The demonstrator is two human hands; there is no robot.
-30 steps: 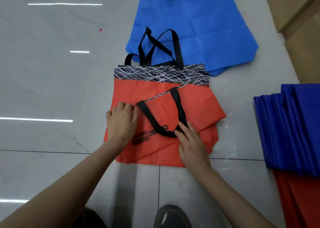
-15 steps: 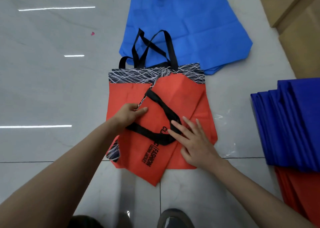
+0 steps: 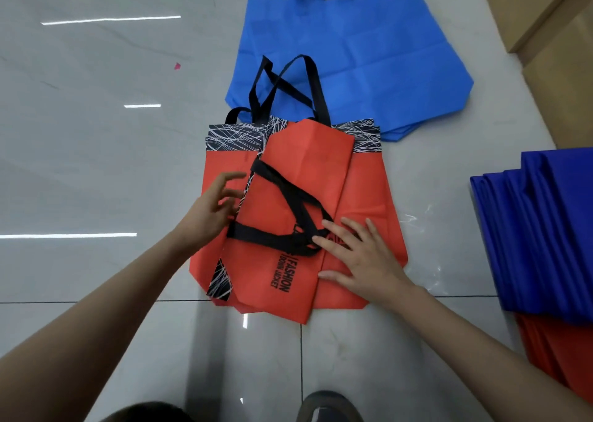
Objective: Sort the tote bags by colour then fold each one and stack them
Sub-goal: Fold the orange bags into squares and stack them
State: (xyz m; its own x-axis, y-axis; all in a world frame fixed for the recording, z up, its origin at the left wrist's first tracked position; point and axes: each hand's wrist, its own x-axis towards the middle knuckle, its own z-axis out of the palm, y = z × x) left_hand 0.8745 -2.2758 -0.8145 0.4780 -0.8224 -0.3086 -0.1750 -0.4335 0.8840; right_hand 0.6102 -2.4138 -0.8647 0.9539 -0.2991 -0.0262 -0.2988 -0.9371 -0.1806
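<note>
A folded red tote bag (image 3: 298, 177) with black handles lies lengthwise on top of a flat red tote bag (image 3: 369, 197) that has a black-and-white scribble band along its top. My right hand (image 3: 356, 254) presses flat on the folded bag's right edge, fingers spread over the black handle loop. At the folded bag's left edge is my left hand (image 3: 215, 209), fingers loosely spread and touching the edge. Behind them a light blue tote bag (image 3: 369, 52) lies flat on the floor.
A stack of folded dark blue bags (image 3: 545, 229) sits at the right, over red ones (image 3: 558, 351). Cardboard boxes (image 3: 552, 20) stand at the far right. My shoe (image 3: 327, 405) is at the bottom, on the grey tiled floor (image 3: 96, 164).
The top red bag has been turned and folded into a narrow lengthwise strip. My left hand let go of the handle and moved to the left edge; my right hand stays pressing.
</note>
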